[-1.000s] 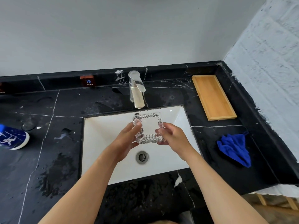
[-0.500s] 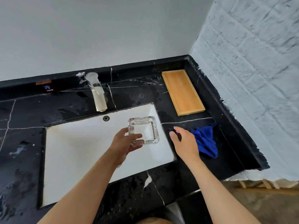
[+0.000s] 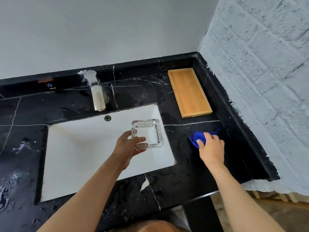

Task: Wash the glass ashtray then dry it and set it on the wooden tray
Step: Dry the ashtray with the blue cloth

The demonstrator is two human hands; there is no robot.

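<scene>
My left hand (image 3: pixel 128 147) holds the square ribbed glass ashtray (image 3: pixel 148 133) by its near left corner, above the right part of the white sink (image 3: pixel 80 148). My right hand (image 3: pixel 211 148) rests on the black counter to the right of the sink, fingers closed on the crumpled blue cloth (image 3: pixel 198 138). The empty wooden tray (image 3: pixel 189 92) lies at the back right of the counter, beyond the cloth.
A chrome faucet (image 3: pixel 96 92) stands behind the sink, with no water running. The black marble counter (image 3: pixel 192 168) is wet in patches. A white brick wall (image 3: pixel 260 81) borders the counter on the right; the counter's front edge is near my body.
My right hand let go of the ashtray, moved right and closed on the blue cloth. The left hand kept the ashtray and shifted it to the sink's right side. My view turned right.
</scene>
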